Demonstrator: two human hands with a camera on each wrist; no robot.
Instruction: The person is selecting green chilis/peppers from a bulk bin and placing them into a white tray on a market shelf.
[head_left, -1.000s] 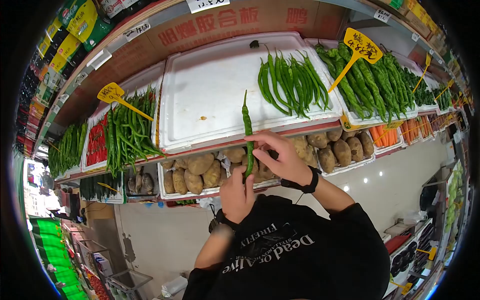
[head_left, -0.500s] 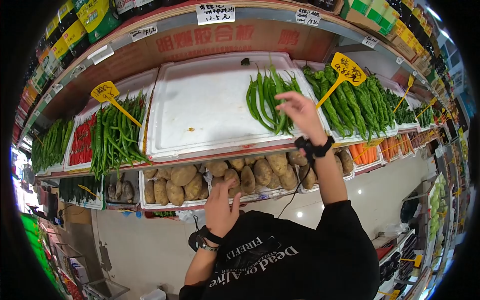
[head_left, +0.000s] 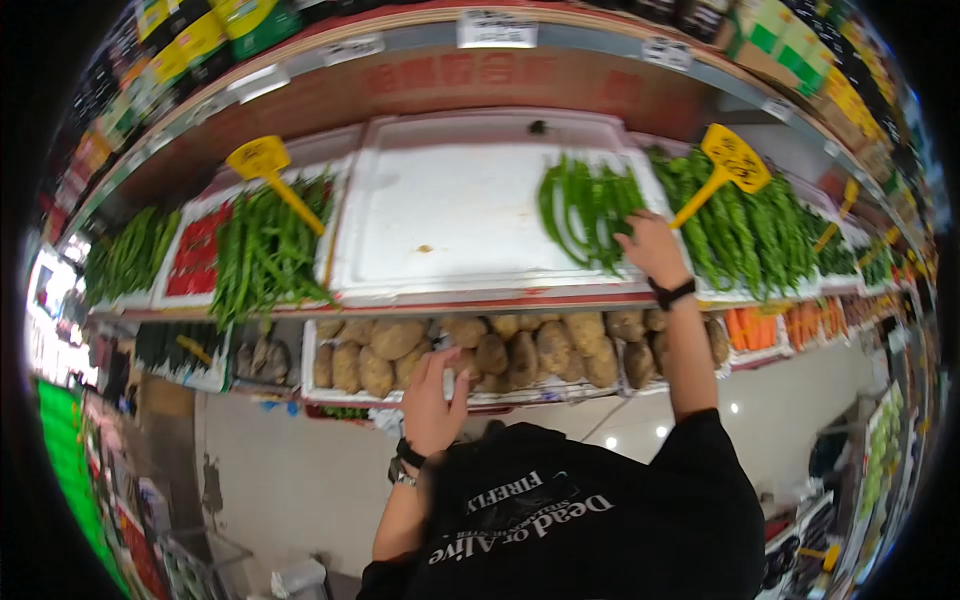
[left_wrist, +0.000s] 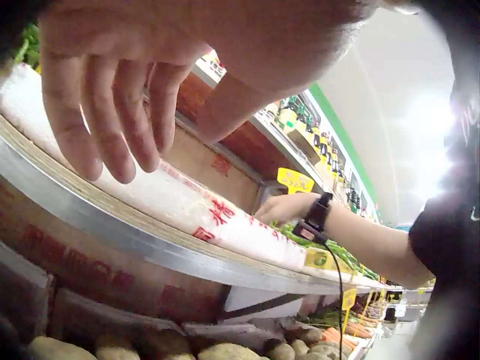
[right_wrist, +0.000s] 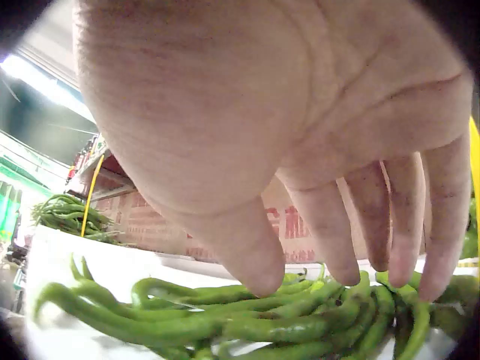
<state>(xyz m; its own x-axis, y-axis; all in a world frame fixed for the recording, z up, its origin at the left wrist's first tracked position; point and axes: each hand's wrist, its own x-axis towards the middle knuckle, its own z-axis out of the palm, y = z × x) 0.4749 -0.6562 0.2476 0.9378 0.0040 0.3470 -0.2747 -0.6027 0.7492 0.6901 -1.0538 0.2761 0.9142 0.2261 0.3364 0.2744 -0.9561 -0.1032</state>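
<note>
Long green peppers (head_left: 585, 210) lie in a row at the right side of a white foam tray (head_left: 450, 230). The right hand (head_left: 658, 250) is at the right edge of that row. In the right wrist view its fingers (right_wrist: 341, 240) point down, spread and relaxed, with the tips at the peppers (right_wrist: 285, 322); whether they touch is unclear. The left hand (head_left: 434, 405) hangs in front of the shelf, over the edge of the potatoes. Its fingers (left_wrist: 124, 120) are loosely extended and hold nothing in the left wrist view.
Potatoes (head_left: 397, 338) fill boxes on the lower shelf. Red and green peppers (head_left: 270, 250) lie left of the tray; wrinkled green peppers (head_left: 745, 230) with a yellow price sign (head_left: 736, 160) lie to the right. A shelf edge with labels (head_left: 497, 30) runs above.
The pepper held between both hands a second ago is out of them. The right hand has moved to the pepper row's right edge. The left hand stays low, its fingers looser.
</note>
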